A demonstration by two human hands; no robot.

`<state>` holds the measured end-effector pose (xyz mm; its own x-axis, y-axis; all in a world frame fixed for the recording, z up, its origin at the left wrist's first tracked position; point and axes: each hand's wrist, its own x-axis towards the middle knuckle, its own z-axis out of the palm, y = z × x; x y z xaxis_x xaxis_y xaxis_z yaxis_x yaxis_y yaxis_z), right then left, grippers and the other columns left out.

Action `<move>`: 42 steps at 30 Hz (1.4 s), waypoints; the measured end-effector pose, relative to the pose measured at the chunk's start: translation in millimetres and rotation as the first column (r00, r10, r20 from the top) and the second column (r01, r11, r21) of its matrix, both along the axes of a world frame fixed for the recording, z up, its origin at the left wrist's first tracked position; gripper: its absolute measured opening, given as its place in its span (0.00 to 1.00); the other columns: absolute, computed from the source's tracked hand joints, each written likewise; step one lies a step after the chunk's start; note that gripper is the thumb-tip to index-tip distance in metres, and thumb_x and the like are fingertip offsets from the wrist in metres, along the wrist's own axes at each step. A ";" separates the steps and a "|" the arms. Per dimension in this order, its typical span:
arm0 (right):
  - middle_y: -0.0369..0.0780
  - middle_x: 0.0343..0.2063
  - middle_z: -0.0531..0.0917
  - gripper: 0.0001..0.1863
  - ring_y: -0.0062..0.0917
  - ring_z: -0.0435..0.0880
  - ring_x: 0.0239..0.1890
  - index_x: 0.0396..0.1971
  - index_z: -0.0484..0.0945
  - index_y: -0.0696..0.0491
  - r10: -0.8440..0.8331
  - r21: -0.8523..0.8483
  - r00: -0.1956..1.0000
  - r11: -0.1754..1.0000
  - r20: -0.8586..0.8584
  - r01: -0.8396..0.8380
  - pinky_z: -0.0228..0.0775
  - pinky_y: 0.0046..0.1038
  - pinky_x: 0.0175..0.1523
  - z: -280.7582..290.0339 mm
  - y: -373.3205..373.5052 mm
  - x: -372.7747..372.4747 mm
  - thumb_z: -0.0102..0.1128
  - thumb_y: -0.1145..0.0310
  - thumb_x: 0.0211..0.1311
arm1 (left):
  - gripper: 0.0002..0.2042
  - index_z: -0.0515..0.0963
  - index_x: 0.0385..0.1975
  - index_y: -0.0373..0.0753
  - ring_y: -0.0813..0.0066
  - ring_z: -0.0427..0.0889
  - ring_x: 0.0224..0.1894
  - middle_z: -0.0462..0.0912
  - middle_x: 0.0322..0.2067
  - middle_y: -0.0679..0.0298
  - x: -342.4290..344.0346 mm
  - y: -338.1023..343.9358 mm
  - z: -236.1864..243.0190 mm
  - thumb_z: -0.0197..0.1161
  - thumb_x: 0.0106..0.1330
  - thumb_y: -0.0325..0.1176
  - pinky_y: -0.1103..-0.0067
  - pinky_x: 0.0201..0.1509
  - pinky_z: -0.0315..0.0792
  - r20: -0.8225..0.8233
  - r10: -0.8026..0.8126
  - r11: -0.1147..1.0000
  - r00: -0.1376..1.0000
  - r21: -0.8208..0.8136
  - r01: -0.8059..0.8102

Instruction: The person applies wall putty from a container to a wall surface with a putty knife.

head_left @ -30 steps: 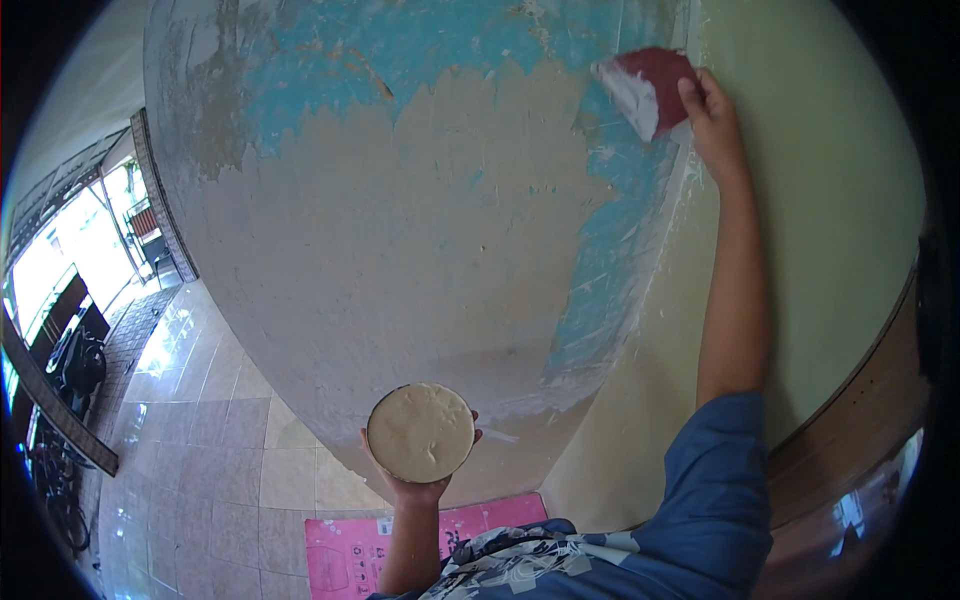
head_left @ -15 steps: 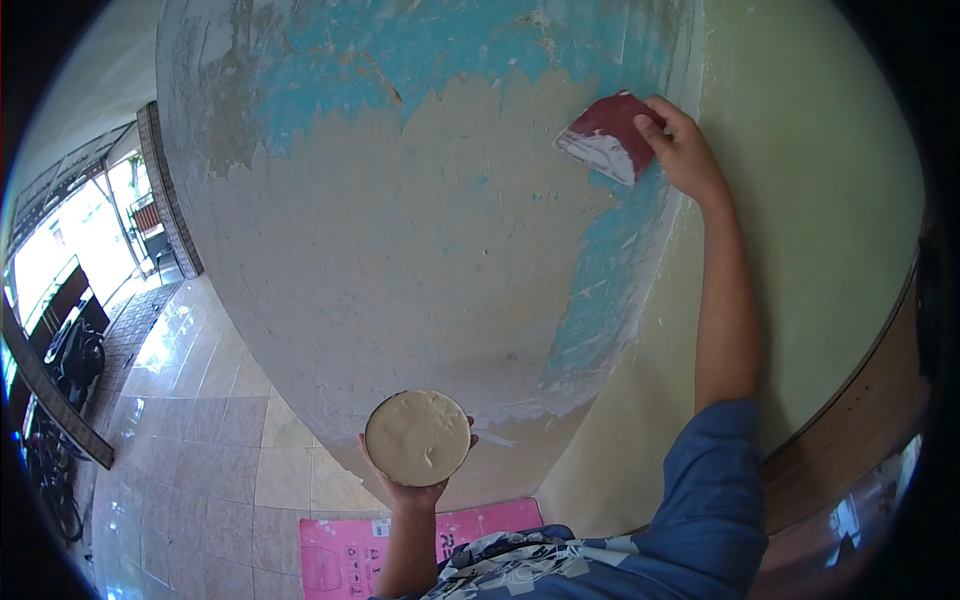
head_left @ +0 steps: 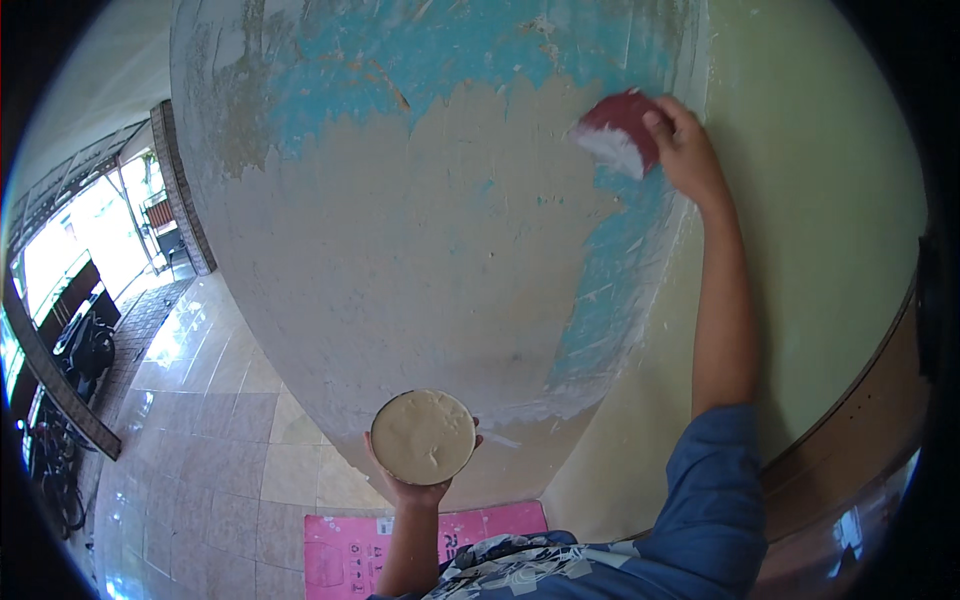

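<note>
My right hand (head_left: 690, 155) grips a dark red putty scraper (head_left: 622, 120) at the upper right, its blade end smeared with white putty. The scraper lies against or just off the wall (head_left: 430, 240), over the border of beige filler and turquoise paint; contact cannot be made out. Low in the middle, my left hand (head_left: 415, 492) holds a round tub of beige putty (head_left: 423, 437) from beneath, fingers curled round its sides. The putty surface is uneven, and the tub's sides are mostly hidden.
A pale green wall (head_left: 810, 200) meets the patched wall at a corner on the right. Flat pink cardboard (head_left: 340, 550) lies on the tiled floor (head_left: 215, 440) below. Brown wood (head_left: 850, 400) stands at the lower right; a motorbike (head_left: 85, 345) is outside at left.
My right hand has shifted the scraper slightly to the right along the wall, and the scraper is now blurred. The left hand still holds the tub. The whole view has turned a little.
</note>
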<state>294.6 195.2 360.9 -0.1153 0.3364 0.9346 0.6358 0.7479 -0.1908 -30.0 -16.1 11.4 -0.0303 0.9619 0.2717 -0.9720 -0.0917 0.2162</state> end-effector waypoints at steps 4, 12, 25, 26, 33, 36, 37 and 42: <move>0.44 0.38 0.84 0.18 0.27 0.81 0.39 0.50 0.75 0.58 0.069 0.042 0.976 0.997 -0.208 -0.062 0.71 0.27 0.50 20.7 9.4 31.7 0.53 0.58 0.73 | 0.46 0.62 0.68 0.46 0.24 0.62 0.63 0.65 0.64 0.45 3.0 2.6 -1.0 0.52 0.57 0.75 0.35 0.61 0.61 0.000 -0.024 0.999 1.000 0.034 0.024; 0.45 0.43 0.83 0.24 0.28 0.81 0.47 0.54 0.74 0.60 -0.008 -0.042 1.000 0.999 -0.027 0.007 0.69 0.27 0.57 -15.7 26.5 19.8 0.55 0.55 0.72 | 0.46 0.62 0.68 0.45 0.26 0.65 0.62 0.66 0.63 0.45 1.9 4.2 -6.3 0.50 0.58 0.76 0.37 0.61 0.63 -0.026 0.035 0.999 0.999 0.008 -0.035; 0.49 0.44 0.84 0.20 0.37 0.82 0.46 0.52 0.76 0.57 0.011 0.006 0.994 1.000 -0.112 -0.011 0.70 0.32 0.54 -2.6 51.2 23.5 0.54 0.56 0.72 | 0.46 0.62 0.68 0.46 0.27 0.65 0.62 0.67 0.63 0.46 1.0 10.2 -16.6 0.51 0.57 0.76 0.37 0.61 0.64 -0.033 0.053 0.998 0.998 -0.028 -0.054; 0.49 0.44 0.84 0.20 0.37 0.82 0.46 0.52 0.76 0.57 0.012 0.005 0.994 1.000 -0.113 -0.011 0.70 0.32 0.54 -1.6 49.0 26.7 0.54 0.56 0.72 | 0.46 0.62 0.68 0.46 0.26 0.65 0.62 0.66 0.64 0.46 0.1 8.8 -16.9 0.51 0.57 0.76 0.37 0.61 0.63 -0.029 0.043 0.999 0.999 -0.009 -0.043; 0.38 0.46 0.81 0.19 0.21 0.77 0.49 0.50 0.77 0.58 0.477 -0.087 0.511 0.664 -0.715 -0.743 0.67 0.26 0.57 -116.1 5.5 -21.8 0.55 0.57 0.72 | 0.47 0.60 0.69 0.45 0.28 0.67 0.61 0.66 0.64 0.45 -7.5 13.8 -27.9 0.52 0.57 0.76 0.36 0.59 0.65 0.037 0.019 1.000 0.999 -0.019 -0.018; 0.35 0.43 0.82 0.10 0.18 0.78 0.47 0.45 0.79 0.54 0.438 -0.278 0.438 0.383 -0.785 -0.881 0.69 0.24 0.55 -232.0 -29.1 -53.7 0.59 0.65 0.69 | 0.47 0.60 0.69 0.44 0.27 0.67 0.61 0.66 0.64 0.44 -11.9 17.3 -32.2 0.51 0.57 0.75 0.36 0.58 0.67 0.016 -0.017 0.999 1.000 -0.038 0.017; 0.34 0.41 0.82 0.09 0.18 0.79 0.45 0.44 0.79 0.54 0.396 -0.314 0.404 0.273 -0.825 -0.909 0.69 0.23 0.53 -267.2 -42.9 -71.5 0.60 0.66 0.69 | 0.47 0.60 0.69 0.44 0.27 0.67 0.61 0.66 0.64 0.44 -13.3 17.3 -31.9 0.51 0.57 0.75 0.36 0.58 0.67 0.021 -0.009 0.998 1.000 -0.056 0.011; 0.33 0.38 0.83 0.09 0.15 0.80 0.41 0.42 0.79 0.56 0.077 -0.375 0.368 -0.120 -0.927 -0.919 0.71 0.20 0.50 -376.2 -66.8 -134.1 0.55 0.67 0.71 | 0.44 0.63 0.67 0.45 0.41 0.70 0.62 0.69 0.63 0.52 -19.2 23.0 -40.5 0.48 0.60 0.74 0.37 0.58 0.67 0.053 0.001 0.981 0.999 -0.194 0.009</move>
